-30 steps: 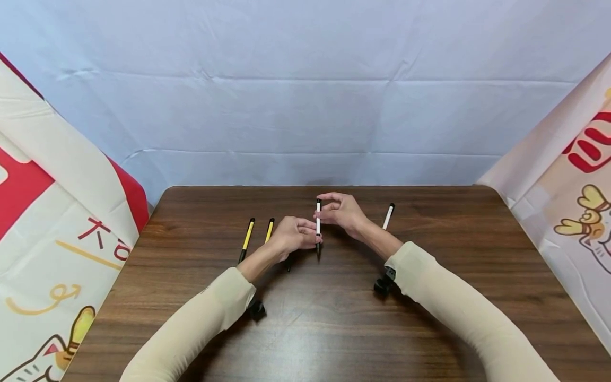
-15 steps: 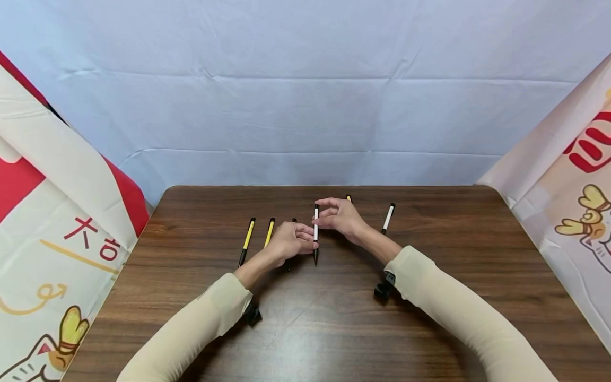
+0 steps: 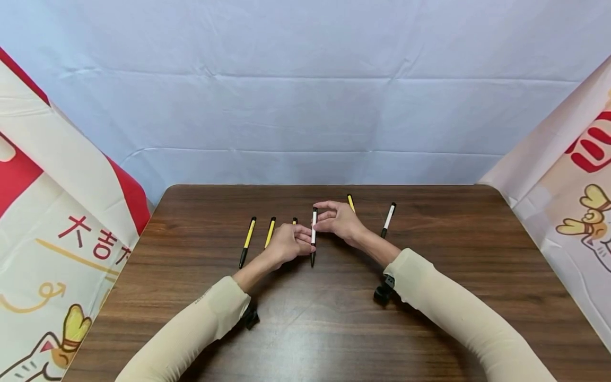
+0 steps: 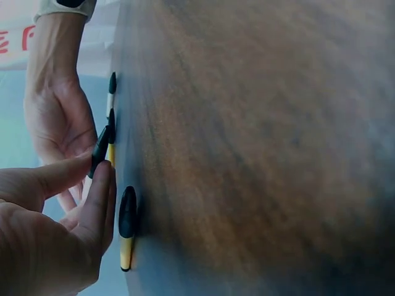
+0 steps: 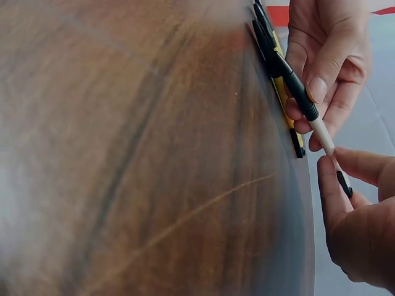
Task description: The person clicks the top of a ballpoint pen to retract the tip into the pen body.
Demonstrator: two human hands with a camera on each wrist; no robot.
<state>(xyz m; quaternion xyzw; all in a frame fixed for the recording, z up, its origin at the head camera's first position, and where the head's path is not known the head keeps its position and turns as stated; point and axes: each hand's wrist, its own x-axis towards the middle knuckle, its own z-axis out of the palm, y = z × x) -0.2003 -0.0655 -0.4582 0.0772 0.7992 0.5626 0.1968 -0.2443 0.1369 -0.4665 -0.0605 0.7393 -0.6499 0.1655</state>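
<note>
A white pen with a black grip and tip is held by both hands near the middle of the table. The left hand pinches its black lower part between thumb and fingers, as the left wrist view also shows. Around the white upper barrel, the thumb and fingers of the right hand pinch it, one finger near the top end. In the right wrist view the pen slants between the two hands, apart from the table. A yellow pen lies partly hidden behind the left hand.
Two yellow pens lie on the wooden table to the left. Beyond the right hand is another yellow pen, partly covered. A white pen lies farther right. Pale cloth hangs behind the table.
Both hands have moved slightly left and nearer with the white pen. The yellow pen behind the right hand has come into view, and more of the one behind the left hand shows.
</note>
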